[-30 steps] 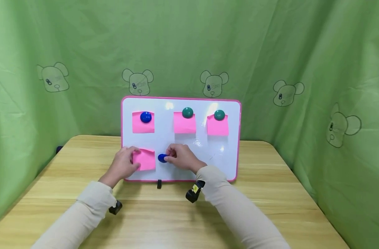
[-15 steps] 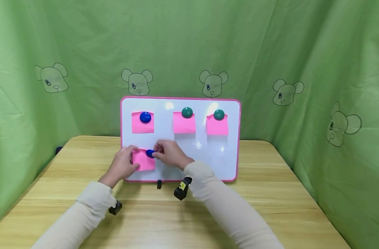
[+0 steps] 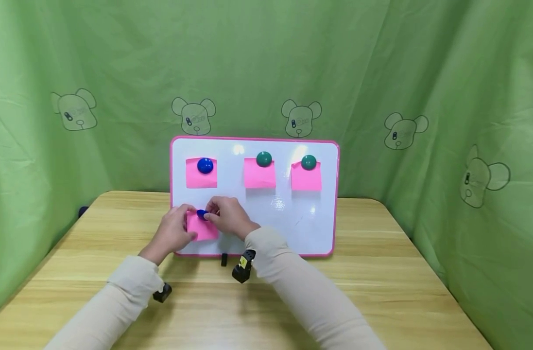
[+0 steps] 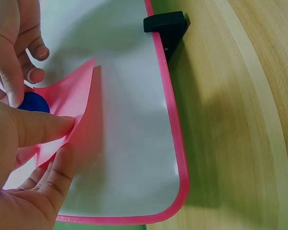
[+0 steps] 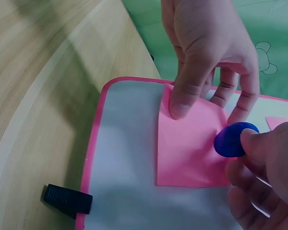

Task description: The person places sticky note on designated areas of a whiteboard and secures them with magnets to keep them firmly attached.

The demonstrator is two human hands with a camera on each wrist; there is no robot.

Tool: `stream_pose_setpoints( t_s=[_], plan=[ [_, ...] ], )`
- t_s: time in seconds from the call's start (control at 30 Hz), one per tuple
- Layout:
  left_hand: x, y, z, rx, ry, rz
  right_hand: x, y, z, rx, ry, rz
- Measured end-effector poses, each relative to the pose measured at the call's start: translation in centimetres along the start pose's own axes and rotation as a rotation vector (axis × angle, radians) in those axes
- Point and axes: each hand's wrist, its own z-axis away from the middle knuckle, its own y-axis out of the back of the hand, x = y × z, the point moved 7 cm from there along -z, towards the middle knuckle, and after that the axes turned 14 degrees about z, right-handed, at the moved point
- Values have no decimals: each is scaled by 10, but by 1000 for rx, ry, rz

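My left hand (image 3: 172, 231) pinches the left edge of a pink sticky note (image 3: 202, 230) low on the left of the whiteboard (image 3: 266, 214). In the left wrist view the note's paper (image 4: 72, 96) bows away from the board, the thumb on its front and fingers behind. My right hand (image 3: 229, 216) pinches a round blue magnet (image 5: 230, 140) between thumb and fingers. The magnet overlaps the note's top edge, and its side is turned to the head camera. Higher up, another note (image 3: 200, 180) hangs under a second blue magnet (image 3: 205, 166).
The pink-framed board stands upright on a wooden table (image 3: 358, 291), with a black foot (image 3: 224, 259) at its lower edge. Two more notes hang under green magnets (image 3: 264, 159) at upper right. A green curtain (image 3: 266, 58) surrounds the table's back and sides.
My right hand has carried the blue magnet leftward, from bare board beside the lower note to over that note's top edge. My left hand has stayed at the note.
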Motion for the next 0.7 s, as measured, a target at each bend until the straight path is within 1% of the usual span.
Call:
stream_pose_setpoints(
  t_s=[0.23, 0.47, 0.7],
  plan=[
    [1, 0, -1, 5, -17, -12, 0, -1, -2, 64, -28, 77],
    [1, 1, -1, 14, -28, -14, 1, -1, -3, 111, -29, 93],
    [-2, 0, -2, 9, -21, 4, 1, -2, -3, 124, -68, 107]
  ],
)
